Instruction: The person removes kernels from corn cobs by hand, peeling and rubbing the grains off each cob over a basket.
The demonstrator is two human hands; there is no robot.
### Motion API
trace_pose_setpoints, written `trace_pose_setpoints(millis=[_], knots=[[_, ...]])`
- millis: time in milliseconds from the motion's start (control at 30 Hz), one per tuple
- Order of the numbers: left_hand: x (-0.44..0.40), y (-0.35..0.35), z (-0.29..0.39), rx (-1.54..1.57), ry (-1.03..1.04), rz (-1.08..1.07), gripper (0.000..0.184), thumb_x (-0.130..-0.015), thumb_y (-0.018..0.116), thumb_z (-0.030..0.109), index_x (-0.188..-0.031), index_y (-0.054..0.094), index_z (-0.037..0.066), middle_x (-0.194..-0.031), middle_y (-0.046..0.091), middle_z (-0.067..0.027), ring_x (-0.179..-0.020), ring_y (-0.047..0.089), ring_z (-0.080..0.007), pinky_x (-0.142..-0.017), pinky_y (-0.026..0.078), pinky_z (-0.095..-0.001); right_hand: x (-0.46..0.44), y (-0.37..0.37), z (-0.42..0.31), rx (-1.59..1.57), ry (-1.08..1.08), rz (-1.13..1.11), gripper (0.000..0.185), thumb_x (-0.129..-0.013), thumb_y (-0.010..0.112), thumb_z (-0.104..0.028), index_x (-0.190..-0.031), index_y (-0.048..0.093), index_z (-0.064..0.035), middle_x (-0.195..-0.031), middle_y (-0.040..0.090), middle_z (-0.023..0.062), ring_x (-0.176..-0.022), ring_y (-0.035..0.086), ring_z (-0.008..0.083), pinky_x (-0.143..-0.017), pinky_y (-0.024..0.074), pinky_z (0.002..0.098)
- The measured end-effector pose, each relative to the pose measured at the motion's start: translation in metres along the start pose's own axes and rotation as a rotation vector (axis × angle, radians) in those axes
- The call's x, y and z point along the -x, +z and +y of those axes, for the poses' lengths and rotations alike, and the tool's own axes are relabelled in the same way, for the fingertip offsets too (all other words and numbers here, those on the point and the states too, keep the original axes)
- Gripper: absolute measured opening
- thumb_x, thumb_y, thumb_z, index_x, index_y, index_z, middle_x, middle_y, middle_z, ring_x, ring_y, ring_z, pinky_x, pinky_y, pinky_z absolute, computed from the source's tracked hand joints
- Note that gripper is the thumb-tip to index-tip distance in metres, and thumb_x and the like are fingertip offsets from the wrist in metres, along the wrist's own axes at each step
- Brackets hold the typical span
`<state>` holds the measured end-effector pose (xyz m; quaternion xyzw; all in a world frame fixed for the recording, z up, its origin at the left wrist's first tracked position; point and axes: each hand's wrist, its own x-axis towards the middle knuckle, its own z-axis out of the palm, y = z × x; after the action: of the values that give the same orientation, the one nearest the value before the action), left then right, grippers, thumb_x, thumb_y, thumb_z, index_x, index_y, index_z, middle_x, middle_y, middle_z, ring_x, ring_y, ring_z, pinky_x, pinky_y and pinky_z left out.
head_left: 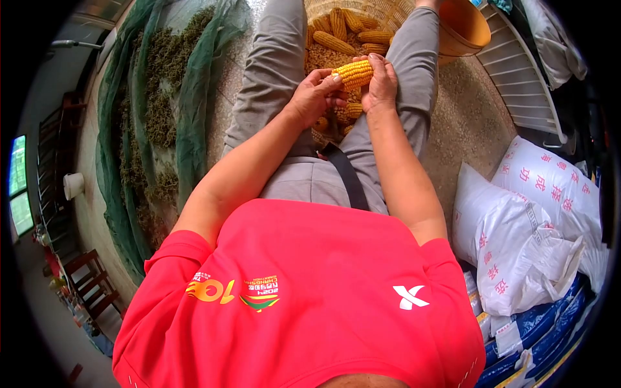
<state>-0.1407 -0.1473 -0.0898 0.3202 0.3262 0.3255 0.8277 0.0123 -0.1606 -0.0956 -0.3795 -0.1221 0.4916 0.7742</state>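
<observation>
Between my two hands is an ear of corn [353,75], yellow and still covered with kernels along its visible side. My left hand [317,94] grips its left end, thumb on top of the kernels. The right end sits in the fingers of my right hand [380,83]. Below and beyond the hands, a woven basket [387,8] stands between my legs. Several more ears of corn [333,43] lie in it on a layer of loose kernels [323,59]. My forearms hide none of the held ear, but the fingers cover both its ends.
An orange bucket [467,29] stands beyond my right leg, near a white slatted rack [517,71]. White printed sacks [511,242] are piled at the right. On the left, green netting [194,97] holds dried plant matter [158,97]. A wooden chair [92,281] stands farther left.
</observation>
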Motion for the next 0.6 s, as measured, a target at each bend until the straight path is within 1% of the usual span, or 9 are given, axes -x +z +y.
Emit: trace_pose_setpoints(millis=[133, 200, 333, 433, 500, 600], knots=[[-0.0026, -0.004, -0.0078, -0.091, 0.055, 0.015, 0.038, -0.096, 0.056, 0.021, -0.125, 0.045, 0.0, -0.102, 0.057, -0.0134, -0.079, 0.064, -0.0213, -0.065, 0.057, -0.0318, -0.0015, -0.0012, 0.0019, 0.031, -0.003, 0.032, 0.015, -0.088, 0.06, -0.012, -0.097, 0.052, -0.0031, -0.084, 0.064, 0.012, -0.079, 0.063, 0.0231, -0.076, 0.0531, 0.0362], [-0.0026, -0.0049, -0.0089, -0.073, 0.082, -0.007, 0.039, -0.098, 0.051, 0.024, -0.128, 0.043, -0.001, -0.102, 0.057, -0.0134, -0.079, 0.063, -0.0219, -0.066, 0.057, -0.0328, -0.0028, -0.002, 0.0028, 0.055, -0.004, 0.023, 0.021, -0.087, 0.063, -0.013, -0.101, 0.05, -0.0026, -0.084, 0.062, 0.0104, -0.077, 0.063, 0.0206, -0.072, 0.0529, 0.0327], [-0.001, -0.003, -0.0074, -0.095, 0.082, 0.002, 0.041, -0.099, 0.047, 0.026, -0.129, 0.042, -0.001, -0.102, 0.057, -0.0136, -0.08, 0.063, -0.0228, -0.067, 0.057, -0.0344, 0.0005, -0.0006, 0.0041, 0.084, -0.027, 0.051, 0.024, -0.087, 0.065, -0.014, -0.101, 0.05, -0.0028, -0.084, 0.063, 0.0116, -0.076, 0.063, 0.0203, -0.072, 0.0522, 0.032], [-0.0018, -0.0043, -0.0066, -0.081, 0.053, 0.033, 0.038, -0.1, 0.046, 0.027, -0.126, 0.044, -0.001, -0.102, 0.057, -0.0134, -0.08, 0.063, -0.024, -0.068, 0.057, -0.036, 0.0003, -0.001, 0.0051, 0.085, -0.031, 0.052, 0.025, -0.086, 0.066, -0.015, -0.102, 0.049, -0.0031, -0.086, 0.064, 0.0124, -0.077, 0.063, 0.0206, -0.073, 0.0523, 0.0322], [-0.0032, -0.0064, -0.0036, 0.054, -0.037, 0.015, 0.035, -0.099, 0.048, 0.027, -0.121, 0.046, 0.0, -0.101, 0.058, -0.0135, -0.08, 0.063, -0.0251, -0.068, 0.057, -0.0371, -0.0002, -0.0016, 0.006, 0.104, -0.032, 0.058, 0.026, -0.086, 0.066, -0.015, -0.102, 0.049, -0.0027, -0.086, 0.064, 0.0119, -0.078, 0.064, 0.0206, -0.073, 0.0524, 0.0322], [-0.0028, -0.0021, -0.0049, -0.018, -0.013, 0.064, 0.032, -0.098, 0.051, 0.028, -0.116, 0.049, 0.002, -0.101, 0.059, -0.0143, -0.081, 0.063, -0.0258, -0.068, 0.057, -0.0371, -0.0007, -0.0021, 0.007, 0.1, -0.026, 0.052, 0.026, -0.087, 0.066, -0.015, -0.103, 0.049, -0.0023, -0.086, 0.063, 0.0116, -0.078, 0.064, 0.0204, -0.073, 0.0524, 0.0319]])
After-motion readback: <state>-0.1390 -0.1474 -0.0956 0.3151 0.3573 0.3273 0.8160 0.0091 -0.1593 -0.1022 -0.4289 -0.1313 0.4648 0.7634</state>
